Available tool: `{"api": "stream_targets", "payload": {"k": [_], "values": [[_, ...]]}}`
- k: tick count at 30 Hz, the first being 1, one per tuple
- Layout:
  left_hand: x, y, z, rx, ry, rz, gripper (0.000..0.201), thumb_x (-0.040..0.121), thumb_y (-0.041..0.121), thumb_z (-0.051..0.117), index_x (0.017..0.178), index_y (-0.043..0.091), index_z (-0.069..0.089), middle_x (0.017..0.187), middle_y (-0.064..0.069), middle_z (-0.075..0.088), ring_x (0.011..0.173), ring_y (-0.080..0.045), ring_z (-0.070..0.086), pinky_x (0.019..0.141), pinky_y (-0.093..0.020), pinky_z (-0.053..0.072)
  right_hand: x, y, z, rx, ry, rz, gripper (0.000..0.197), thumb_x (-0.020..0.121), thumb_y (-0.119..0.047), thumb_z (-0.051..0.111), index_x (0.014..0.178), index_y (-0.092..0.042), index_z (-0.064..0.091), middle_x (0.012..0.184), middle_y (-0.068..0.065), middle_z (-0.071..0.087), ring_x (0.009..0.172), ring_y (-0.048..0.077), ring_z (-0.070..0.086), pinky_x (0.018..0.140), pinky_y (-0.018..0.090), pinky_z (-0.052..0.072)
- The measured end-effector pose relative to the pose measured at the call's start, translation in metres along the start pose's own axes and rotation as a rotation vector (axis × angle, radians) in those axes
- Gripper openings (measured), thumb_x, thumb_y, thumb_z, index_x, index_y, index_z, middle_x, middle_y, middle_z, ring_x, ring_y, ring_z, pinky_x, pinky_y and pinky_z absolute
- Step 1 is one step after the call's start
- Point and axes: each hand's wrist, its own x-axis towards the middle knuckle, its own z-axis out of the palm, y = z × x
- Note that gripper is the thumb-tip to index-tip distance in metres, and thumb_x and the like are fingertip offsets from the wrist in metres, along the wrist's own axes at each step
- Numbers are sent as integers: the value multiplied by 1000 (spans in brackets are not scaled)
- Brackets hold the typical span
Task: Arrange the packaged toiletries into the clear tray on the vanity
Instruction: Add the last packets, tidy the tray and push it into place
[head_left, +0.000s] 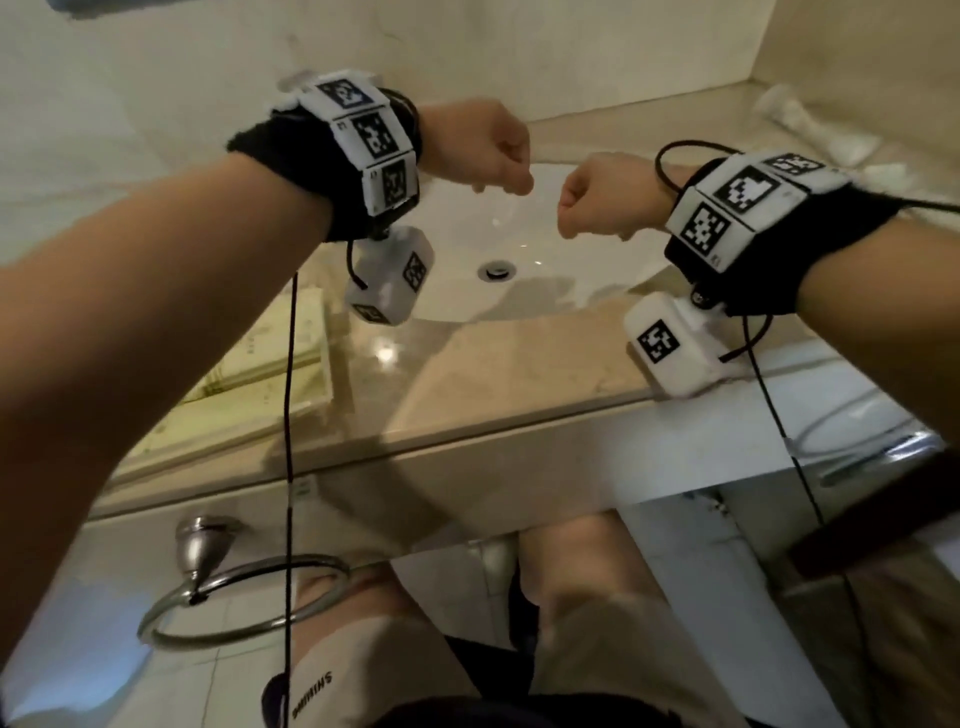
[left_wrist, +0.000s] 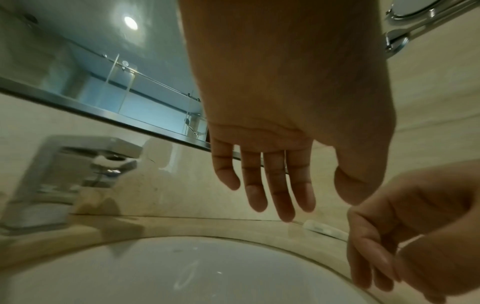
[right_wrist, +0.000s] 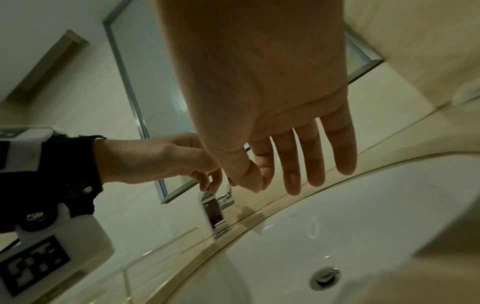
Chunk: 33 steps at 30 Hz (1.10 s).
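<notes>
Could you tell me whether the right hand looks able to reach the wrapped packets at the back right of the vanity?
Probably yes: the right hand holds nothing, and only bare counter lies between it and the packets.

White sink (head_left: 524, 291) in a beige marble vanity (head_left: 493, 384); black wristbands (head_left: 291, 156) carry black-and-white checkered tags (head_left: 374, 136); chrome faucet (right_wrist: 215, 214).

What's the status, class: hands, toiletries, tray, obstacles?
Left hand and right hand over the sink, both empty. Packets at far right of counter, untouched. Tray at left. Nothing in the way.
</notes>
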Motion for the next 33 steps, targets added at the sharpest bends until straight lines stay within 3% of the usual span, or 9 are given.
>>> {"api": "stream_targets", "payload": {"k": [4,9,15,17,20,23,26,31,33], "values": [[38,33,13,-72,-12,44,19,88,31,55,93,14,62,67,8,53,62,-6,47,60,-20,36,-6,44,-13,57,5,124,18,87,-18,56,97,-5,62,72,5,50,80,24,50,69,33,45],[75,79,26,-75,-70,130,18,89,32,53,90,16,60,71,15,55,75,-13,54,60,-21,41,-13,93,-30,82,29,260,26,88,-16,55,108,-1,64,75,6,52,69,20,48,57,25,39],[112,128,37,-60,-152,186,26,87,41,52,95,17,59,89,6,60,88,-18,57,73,-29,44,-24,150,-53,50,170,389,31,85,-23,59,110,-6,65,104,13,64,90,26,56,84,40,49],[122,142,42,-41,-154,189,28,87,43,52,98,17,57,91,0,58,89,-20,55,74,-31,45,-30,168,-59,3,223,411,33,84,-23,60,115,-12,63,102,17,64,84,27,53,82,43,49],[136,159,48,-41,-172,192,27,88,44,52,103,21,51,102,-4,56,92,-22,53,76,-34,46,-36,192,-66,-22,247,437,18,81,-13,62,83,-31,61,86,16,56,72,26,48,69,38,41],[147,174,51,-26,-214,176,39,89,42,53,121,21,47,125,-5,53,107,-26,53,84,-38,49,-35,216,-73,-100,222,578,16,78,-23,66,74,-13,54,83,15,53,71,27,49,66,37,41],[159,189,54,-19,-237,153,57,91,42,52,139,17,35,142,-6,41,119,-28,48,98,-42,46,-32,236,-76,-132,143,676,32,74,-32,69,65,-12,45,73,13,47,72,28,47,63,39,40],[174,210,62,-81,-308,65,70,90,42,54,145,9,26,143,-17,38,124,-34,46,102,-43,44,-39,248,-72,-111,128,736,47,77,-31,68,111,-2,54,102,18,54,94,34,57,78,42,49],[176,216,65,-94,-335,49,71,90,41,54,146,10,24,144,-17,35,125,-35,44,102,-43,43,-42,245,-71,-99,138,718,37,74,-32,68,95,-5,55,95,16,55,88,33,57,78,42,49]]}}
